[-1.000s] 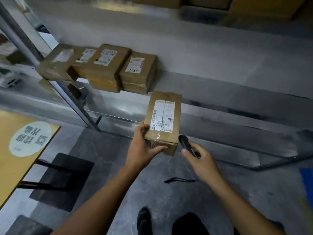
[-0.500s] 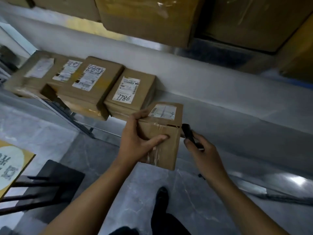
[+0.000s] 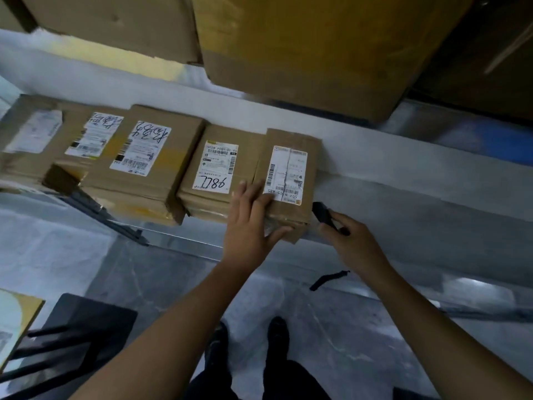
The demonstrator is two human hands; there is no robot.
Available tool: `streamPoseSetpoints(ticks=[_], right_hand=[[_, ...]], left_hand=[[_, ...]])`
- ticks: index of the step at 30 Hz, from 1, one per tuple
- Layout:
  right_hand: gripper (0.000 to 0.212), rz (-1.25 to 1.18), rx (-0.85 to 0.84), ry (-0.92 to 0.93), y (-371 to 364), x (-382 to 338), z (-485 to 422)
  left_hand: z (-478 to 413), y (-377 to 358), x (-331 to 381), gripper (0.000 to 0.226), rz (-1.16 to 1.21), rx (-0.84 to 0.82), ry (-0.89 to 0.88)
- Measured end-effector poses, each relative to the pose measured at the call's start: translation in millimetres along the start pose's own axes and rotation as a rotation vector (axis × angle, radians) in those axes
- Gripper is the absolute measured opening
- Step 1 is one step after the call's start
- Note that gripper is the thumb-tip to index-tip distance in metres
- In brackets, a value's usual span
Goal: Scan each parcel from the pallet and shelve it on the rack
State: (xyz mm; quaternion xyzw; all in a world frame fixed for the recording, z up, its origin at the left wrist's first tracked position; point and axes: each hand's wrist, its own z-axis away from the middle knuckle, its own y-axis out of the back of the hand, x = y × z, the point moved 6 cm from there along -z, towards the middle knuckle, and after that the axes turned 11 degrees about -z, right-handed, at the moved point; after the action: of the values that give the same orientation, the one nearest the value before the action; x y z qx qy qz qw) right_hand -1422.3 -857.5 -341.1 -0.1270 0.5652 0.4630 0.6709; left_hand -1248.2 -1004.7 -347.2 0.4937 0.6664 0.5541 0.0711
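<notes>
while on rack (image 3: 403, 197), brown labelled parcel (image 3: 290, 168)

Parcel (image 3: 291, 138): small brown cardboard box, taped, white barcode label facing up. It lies flat on the rack shelf (image 3: 403, 197) at the right end of a row, its left side against the neighbouring parcel (image 3: 227, 137), whose label bears handwritten digits. The left hand (image 3: 251, 223) rests on its near top edge, thumb against the front face.

Further parcels (image 3: 161, 122): labelled brown boxes, flat, side by side to the left.

Scanner (image 3: 323, 213): black handheld, gripped by the right hand (image 3: 354, 243) just right of the parcel.
</notes>
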Motion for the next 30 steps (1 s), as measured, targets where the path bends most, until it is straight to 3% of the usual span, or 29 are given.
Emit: streamPoseSetpoints(ticks=[4,7,13,18,23,30], right_hand=[[0.039,-0.043,0.1,-0.006,-0.8,-3.8,26.2],[0.035,-0.116,0.187,-0.006,3.4,6.7,62.3],[0.033,-0.264,0.426,-0.013,41.0,39.1,147.9],[0.036,-0.319,0.671,0.012,120.7,79.4,247.2],[0.039,-0.263,0.921,-0.017,227.3,141.9,384.6],[0.062,-0.205,1.272,-0.188,343.4,227.4,600.4]], left_hand=[[1.7,9.8,-1.5,0.081,0.015,-0.01,-0.032],[1.4,22.5,11.5,0.098,0.048,-0.072,-0.023],[-9.8,43.3,102.5,0.096,0.202,-0.115,-0.195],[26.6,19.3,218.6,0.087,0.35,-0.257,-0.417],[103.8,-16.8,381.1,0.086,0.534,-0.418,-0.676],[241.4,-65.4,606.7,0.093,0.68,-0.686,-0.979]])
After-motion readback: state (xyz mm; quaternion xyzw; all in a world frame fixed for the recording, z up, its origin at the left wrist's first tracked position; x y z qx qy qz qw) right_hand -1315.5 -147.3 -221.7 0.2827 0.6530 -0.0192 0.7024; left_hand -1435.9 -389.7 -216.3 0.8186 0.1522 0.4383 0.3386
